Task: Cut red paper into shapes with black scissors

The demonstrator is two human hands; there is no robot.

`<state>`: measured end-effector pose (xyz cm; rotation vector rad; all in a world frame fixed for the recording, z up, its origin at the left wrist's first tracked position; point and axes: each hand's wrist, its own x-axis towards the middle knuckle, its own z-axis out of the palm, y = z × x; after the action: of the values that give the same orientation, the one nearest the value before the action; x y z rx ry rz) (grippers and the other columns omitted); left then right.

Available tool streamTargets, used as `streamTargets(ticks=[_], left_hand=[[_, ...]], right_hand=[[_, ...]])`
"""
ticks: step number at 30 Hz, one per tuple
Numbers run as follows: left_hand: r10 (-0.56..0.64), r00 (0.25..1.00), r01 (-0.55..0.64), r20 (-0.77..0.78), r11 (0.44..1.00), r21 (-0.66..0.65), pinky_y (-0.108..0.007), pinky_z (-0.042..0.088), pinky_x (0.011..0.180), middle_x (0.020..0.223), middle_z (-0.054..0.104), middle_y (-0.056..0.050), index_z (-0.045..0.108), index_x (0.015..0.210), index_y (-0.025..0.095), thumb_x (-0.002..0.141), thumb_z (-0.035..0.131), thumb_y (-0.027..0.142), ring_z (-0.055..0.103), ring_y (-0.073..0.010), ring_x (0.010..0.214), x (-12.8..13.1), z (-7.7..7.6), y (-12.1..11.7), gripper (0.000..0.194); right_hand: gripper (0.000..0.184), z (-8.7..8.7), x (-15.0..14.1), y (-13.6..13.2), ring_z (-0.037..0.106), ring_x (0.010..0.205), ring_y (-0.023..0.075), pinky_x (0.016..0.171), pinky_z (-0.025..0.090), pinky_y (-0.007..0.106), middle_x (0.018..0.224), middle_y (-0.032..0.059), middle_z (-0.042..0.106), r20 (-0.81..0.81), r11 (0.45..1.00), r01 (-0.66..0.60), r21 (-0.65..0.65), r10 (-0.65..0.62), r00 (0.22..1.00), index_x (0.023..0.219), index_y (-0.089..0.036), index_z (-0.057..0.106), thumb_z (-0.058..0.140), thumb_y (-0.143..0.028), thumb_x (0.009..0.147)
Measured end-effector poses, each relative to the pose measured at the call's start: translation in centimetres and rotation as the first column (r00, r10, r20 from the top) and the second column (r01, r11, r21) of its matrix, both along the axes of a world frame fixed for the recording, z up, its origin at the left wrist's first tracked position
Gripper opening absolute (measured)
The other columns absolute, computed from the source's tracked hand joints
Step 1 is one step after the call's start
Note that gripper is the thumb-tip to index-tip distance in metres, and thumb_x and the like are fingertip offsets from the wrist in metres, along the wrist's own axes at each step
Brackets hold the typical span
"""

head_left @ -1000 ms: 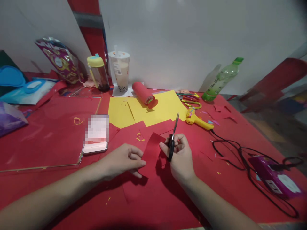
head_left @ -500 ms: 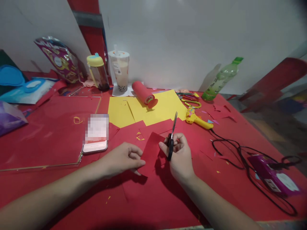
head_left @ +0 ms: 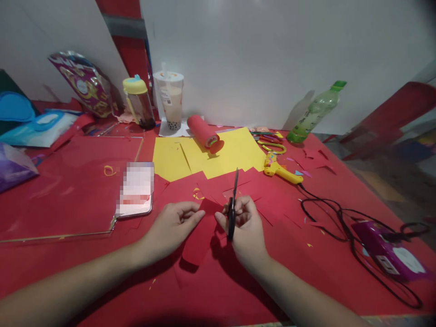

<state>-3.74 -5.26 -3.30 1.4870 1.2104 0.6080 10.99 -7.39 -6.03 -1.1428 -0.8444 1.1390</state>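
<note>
**Red paper [head_left: 199, 240] between the left hand [head_left: 177, 223] and the right hand [head_left: 248, 227], scissors [head_left: 232, 220] upright**

At the near edge of the table [head_left: 190, 304], room to move lies in front of the wrists, with yellow scraps [head_left: 152, 284] there. The red paper is held above the table's middle, its rounded end hanging toward that edge. The left thumb and fingers are closed in a pinch on its upper left side; the fingers behind it are hidden. The right hand is curled around the black scissor handles, blades pointing to the far edge; seen nearly edge-on, their parting cannot be told, nor whether the right thumb touches the paper. Compared with a second ago, the right hand and scissors sit further left, and the left pinch is higher on the paper, whose lower end has swung nearer the near edge.

Left of the hands lies a phone [head_left: 136, 186], its screen blurred out. By the right edge, a cable winds around a purple box [head_left: 388, 250]. Farther out are a yellow glue gun [head_left: 281, 173] and yellow sheets [head_left: 225, 159]. A red tube [head_left: 200, 129] lies near the far edge.
</note>
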Motion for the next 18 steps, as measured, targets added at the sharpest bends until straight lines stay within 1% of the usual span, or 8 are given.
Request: streamTargets(ticks=[2,4,6,8,11,13,16,18], left_hand=[[-0.023,0.999,0.024,-0.04,1.0,0.019,-0.022,0.036,0.052,0.06,0.055,0.001,0.055,0.066,0.015,0.081,0.047,0.035,0.048,-0.0117,0.055,-0.1,0.1,0.3,0.026],[-0.036,0.995,0.043,-0.093,0.997,0.07,-0.024,0.038,0.055,0.065,0.059,-0.001,0.058,0.068,0.015,0.082,0.046,0.034,0.051,-0.0137,0.06,-0.4,0.5,0.8,0.026],[-0.039,0.985,0.065,-0.168,0.986,0.151,-0.024,0.038,0.056,0.062,0.058,-0.001,0.057,0.064,0.016,0.081,0.046,0.034,0.051,-0.0145,0.06,-1.0,1.1,1.4,0.027],[-0.026,0.976,0.074,-0.215,0.973,0.22,-0.023,0.038,0.054,0.061,0.058,0.0,0.057,0.064,0.017,0.08,0.046,0.035,0.05,-0.0141,0.058,-1.8,1.8,2.2,0.027],[-0.006,0.957,0.078,-0.291,0.968,0.238,-0.022,0.035,0.049,0.055,0.056,0.0,0.059,0.064,0.016,0.077,0.048,0.039,0.048,-0.0134,0.052,-3.2,3.0,3.3,0.029],[-0.028,0.958,0.087,-0.286,0.976,0.198,-0.023,0.037,0.05,0.058,0.058,-0.001,0.061,0.067,0.016,0.076,0.048,0.04,0.05,-0.0146,0.054,-3.9,3.6,3.9,0.03],[-0.064,0.966,0.106,-0.25,0.982,0.159,-0.024,0.041,0.054,0.064,0.062,-0.002,0.063,0.072,0.015,0.073,0.049,0.04,0.054,-0.0162,0.059,-4.6,4.0,4.5,0.028],[-0.071,0.969,0.112,-0.237,0.98,0.163,-0.024,0.043,0.057,0.067,0.064,-0.002,0.062,0.074,0.015,0.072,0.051,0.039,0.056,-0.0161,0.062,-4.9,4.1,4.7,0.027]], right_hand=[[0.041,0.1,0.1,0.0,0.048,0.055,0.0084,0.052,0.038,0.019,0.061,-0.0075,0.052,-0.022,1.0,-0.028,-0.003,0.028,0.999,0.067,-0.022,0.038,0.076,-0.015,0.054],[0.042,0.1,0.2,0.0,0.048,0.053,0.0079,0.051,0.038,0.019,0.058,-0.0086,0.049,-0.051,0.996,-0.086,-0.023,0.085,0.995,0.067,-0.022,0.037,0.076,-0.017,0.056],[0.042,0.1,0.3,0.0,0.046,0.047,0.0071,0.048,0.036,0.019,0.054,-0.01,0.046,-0.085,0.984,-0.175,-0.039,0.171,0.982,0.066,-0.022,0.034,0.076,-0.023,0.059],[0.044,0.1,0.4,0.0,0.043,0.042,0.0068,0.044,0.033,0.019,0.05,-0.0107,0.043,-0.12,0.955,-0.294,-0.037,0.288,0.95,0.065,-0.022,0.032,0.075,-0.032,0.061],[0.047,0.0,0.7,-0.1,0.043,0.041,0.0077,0.043,0.031,0.02,0.051,-0.0093,0.044,-0.174,0.882,-0.471,-0.026,0.46,0.871,0.067,-0.023,0.031,0.072,-0.046,0.063],[0.048,0.1,0.9,-0.1,0.045,0.048,0.0087,0.048,0.034,0.022,0.057,-0.0073,0.045,-0.191,0.834,-0.551,-0.024,0.537,0.822,0.069,-0.023,0.032,0.069,-0.053,0.063],[0.048,0.3,1.3,0.1,0.044,0.057,0.0098,0.056,0.034,0.025,0.064,-0.005,0.044,-0.184,0.748,-0.663,-0.021,0.649,0.738,0.072,-0.022,0.034,0.066,-0.056,0.065],[0.047,0.4,1.5,0.2,0.042,0.057,0.0095,0.056,0.031,0.024,0.065,-0.0045,0.044,-0.175,0.673,-0.739,-0.031,0.724,0.667,0.072,-0.021,0.033,0.065,-0.056,0.067]])
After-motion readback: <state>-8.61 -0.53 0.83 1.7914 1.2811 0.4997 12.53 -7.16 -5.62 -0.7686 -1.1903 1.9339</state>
